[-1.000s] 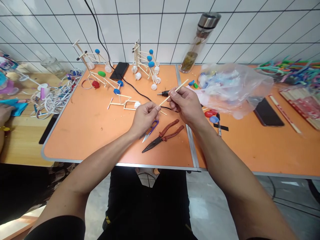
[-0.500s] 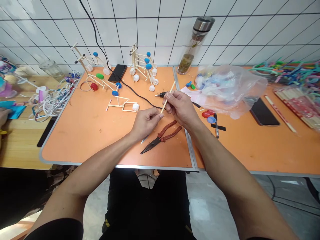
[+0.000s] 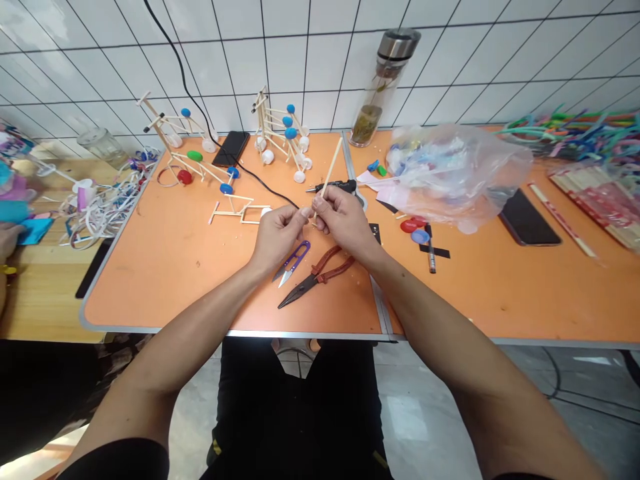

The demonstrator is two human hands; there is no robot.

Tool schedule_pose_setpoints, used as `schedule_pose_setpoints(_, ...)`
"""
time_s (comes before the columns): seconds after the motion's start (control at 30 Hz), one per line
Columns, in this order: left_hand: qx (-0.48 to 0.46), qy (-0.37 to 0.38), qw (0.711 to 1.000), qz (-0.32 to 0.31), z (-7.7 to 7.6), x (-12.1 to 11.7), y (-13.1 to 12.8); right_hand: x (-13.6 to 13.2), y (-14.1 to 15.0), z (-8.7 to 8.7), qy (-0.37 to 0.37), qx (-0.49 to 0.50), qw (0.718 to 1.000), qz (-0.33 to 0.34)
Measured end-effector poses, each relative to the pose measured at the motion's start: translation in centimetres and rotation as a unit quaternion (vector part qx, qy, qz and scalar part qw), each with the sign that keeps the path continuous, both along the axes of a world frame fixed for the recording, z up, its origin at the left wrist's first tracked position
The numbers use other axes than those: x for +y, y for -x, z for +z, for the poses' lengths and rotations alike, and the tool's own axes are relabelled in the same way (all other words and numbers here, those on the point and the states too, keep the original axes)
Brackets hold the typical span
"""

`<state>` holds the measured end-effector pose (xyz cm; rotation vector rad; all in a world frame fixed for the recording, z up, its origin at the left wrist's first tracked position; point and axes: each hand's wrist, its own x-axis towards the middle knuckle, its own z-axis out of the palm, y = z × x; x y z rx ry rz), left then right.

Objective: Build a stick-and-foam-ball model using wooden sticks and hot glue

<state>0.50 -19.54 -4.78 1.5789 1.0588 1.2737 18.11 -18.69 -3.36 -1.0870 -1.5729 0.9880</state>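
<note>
A thin wooden stick slants up and away between my hands. My right hand pinches it low down with thumb and fingers. My left hand is closed too, its thumb and fingertips pressed at the stick's lower end, which is partly hidden. Beneath the hands lie purple thread snips and red-handled long-nose pliers. Behind my right hand is a black tool with a thin metal tip, like a soldering iron. A flat stick frame lies beyond my left hand.
Stick models with coloured caps stand at the back, near a phone and black cable. On the right are a tea bottle, plastic bag, another phone and packed sticks. Another person's hand is far left.
Both hands have shifted slightly left, and the stick now points up more steeply. The thread snips and the black tool show more fully.
</note>
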Motion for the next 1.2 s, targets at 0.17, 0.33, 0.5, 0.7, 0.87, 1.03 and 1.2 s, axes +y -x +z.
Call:
schedule_pose_setpoints(0.17,-0.068,-0.024,0.997,0.017,0.7,0.9,0.6,-0.8,0.5,0.2,-0.056,-0.105,0.992,0.045)
schedule_pose_setpoints(0.33,-0.101,0.004,0.995,-0.007,0.9,1.1,0.9,-0.6,0.5,0.0,-0.080,-0.154,0.982,0.068)
schedule_pose_setpoints(0.5,-0.155,0.044,0.986,0.037,0.9,2.0,1.9,0.0,0.1,0.0,-0.060,-0.202,0.973,0.097)
schedule_pose_setpoints(0.7,-0.164,0.019,0.985,0.059,1.2,2.7,2.7,-0.3,0.2,0.0,-0.042,-0.185,0.976,0.108)
schedule_pose_setpoints(0.87,-0.137,0.036,0.987,0.071,1.5,2.1,2.1,-0.7,0.5,0.2,-0.060,-0.194,0.977,0.057)
schedule_pose_setpoints(1.03,-0.136,0.044,0.988,0.059,1.8,1.7,1.8,-0.5,0.3,0.1,-0.076,-0.201,0.976,0.034)
schedule_pose_setpoints(1.2,-0.157,0.032,0.984,0.081,1.8,2.2,2.5,-0.1,-0.2,0.0,-0.080,-0.204,0.976,0.024)
